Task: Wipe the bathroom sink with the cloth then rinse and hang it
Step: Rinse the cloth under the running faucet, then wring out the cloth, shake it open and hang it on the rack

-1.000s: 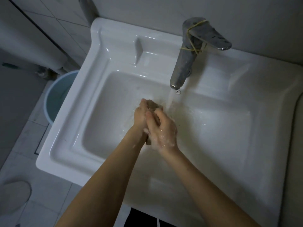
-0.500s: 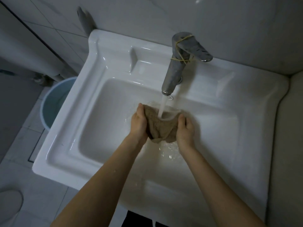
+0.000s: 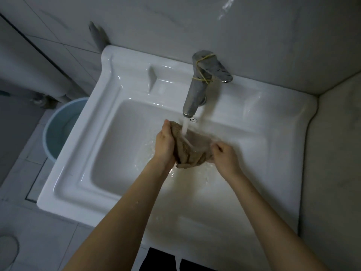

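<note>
head view: the sink (image 3: 101,118) is a white rectangular basin set against a tiled wall. the faucet (image 3: 197,89) stands at the rear rim, with a yellow elastic band (image 3: 201,75) wound around its body and lever. water (image 3: 185,127) runs from the spout onto the cloth (image 3: 192,148).

the cloth is brown, soaked and bunched, held over the basin directly below the spout. the left hand (image 3: 165,145) is curled closed around the cloth's left side. the right hand (image 3: 224,155) is closed on the cloth's right edge, fingers pinched. the cloth is spread between the two hands, so the stream strikes its upper face. splashed water lies on the basin floor beneath.

a blue bucket (image 3: 56,130) stands on the floor to the left of the sink.

task status, as a judgement: the rinse step is in progress. whether the wipe is complete cannot be confirmed, though rinsing suggests it is. remaining: finish the rinse, wring the cloth, shut off the faucet, hang the cloth. no hanging place is visible.
</note>
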{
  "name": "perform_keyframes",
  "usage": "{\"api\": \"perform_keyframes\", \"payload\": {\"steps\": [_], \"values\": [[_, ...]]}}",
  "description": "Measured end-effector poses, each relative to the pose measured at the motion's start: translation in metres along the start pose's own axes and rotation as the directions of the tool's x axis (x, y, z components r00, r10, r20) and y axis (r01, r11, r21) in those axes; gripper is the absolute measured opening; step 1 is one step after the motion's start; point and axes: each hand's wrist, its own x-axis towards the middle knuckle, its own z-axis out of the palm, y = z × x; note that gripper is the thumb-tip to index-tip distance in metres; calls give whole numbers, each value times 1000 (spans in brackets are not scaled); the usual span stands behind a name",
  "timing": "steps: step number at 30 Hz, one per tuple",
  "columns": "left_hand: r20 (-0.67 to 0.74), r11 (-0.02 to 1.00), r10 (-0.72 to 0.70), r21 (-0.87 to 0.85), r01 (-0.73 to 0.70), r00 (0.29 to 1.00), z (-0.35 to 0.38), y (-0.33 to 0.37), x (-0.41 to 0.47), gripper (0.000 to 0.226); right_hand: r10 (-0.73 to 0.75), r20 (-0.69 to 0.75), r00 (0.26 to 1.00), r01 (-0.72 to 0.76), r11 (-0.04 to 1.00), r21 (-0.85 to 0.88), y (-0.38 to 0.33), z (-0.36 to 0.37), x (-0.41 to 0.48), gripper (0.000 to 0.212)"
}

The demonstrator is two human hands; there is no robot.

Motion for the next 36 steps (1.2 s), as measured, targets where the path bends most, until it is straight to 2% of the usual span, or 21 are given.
{"api": "perform_keyframes", "payload": {"steps": [3,4,6,8,9,12,17,21,22,24,25,26,27,28,29,30,31,32,34,36], "values": [[-11,999,-19,-32,19,1000,-10,9,-13,52,-165,-114,980,158,985,-71,-44,-30,-14,21],[-20,999,-32,-37,31,999,-14,14,-19,53,-274,-179,945,267,962,-64,-67,-41,-22,27],[-37,996,-74,-60,71,997,-22,23,-30,54,-502,-272,821,495,863,-97,-111,-62,-36,40],[-46,993,-91,-74,87,995,-33,32,-40,54,-673,-208,709,639,739,-214,-139,-73,-40,52],[-39,994,-82,-77,79,996,-38,37,-44,54,-719,-133,682,671,688,-275,-148,-75,-39,55],[-14,992,-69,-108,67,998,-50,50,-59,59,-731,58,680,692,614,-379,-157,-72,-36,52],[40,987,-90,-128,95,995,-59,67,-78,63,-769,73,635,702,536,-469,-137,-70,-30,50],[98,991,-61,-116,72,993,-62,80,-91,64,-690,184,700,677,560,-478,-122,-74,-39,56],[122,990,-54,-126,70,991,-61,84,-97,64,-670,164,724,658,598,-457,-123,-76,-45,56],[194,985,-65,-144,94,979,-59,95,-108,67,-629,-58,776,580,746,-327,-129,-75,-65,47],[231,984,-73,-142,108,970,-57,100,-112,68,-548,-214,808,520,836,-177,-130,-71,-78,40],[272,982,-71,-149,115,960,-55,105,-119,69,-386,-310,869,420,906,47,-132,-65,-91,32],[314,981,-65,-155,119,947,-51,110,-124,67,-174,-273,946,261,910,323,-135,-58,-104,26],[347,980,-55,-159,116,936,-48,114,-129,65,28,-84,996,24,827,561,-138,-51,-113,24],[375,983,-41,-150,104,926,-45,115,-132,62,172,182,968,-250,682,687,-140,-44,-121,31],[400,988,-28,-126,85,916,-41,114,-135,60,224,424,878,-475,522,708,-141,-39,-128,45],[419,993,-22,-97,68,908,-38,112,-137,59,196,589,784,-614,385,689,-139,-34,-132,57],[419,998,0,-51,23,908,-35,109,-138,58,129,679,722,-683,291,671,-138,-32,-137,65],[423,964,135,154,-218,896,-35,98,-135,53,1,722,692,-706,206,677,-139,-32,-145,68],[489,855,225,315,-411,843,-35,85,-133,36,-34,699,714,-671,251,698,-141,-34,-150,58]]}}
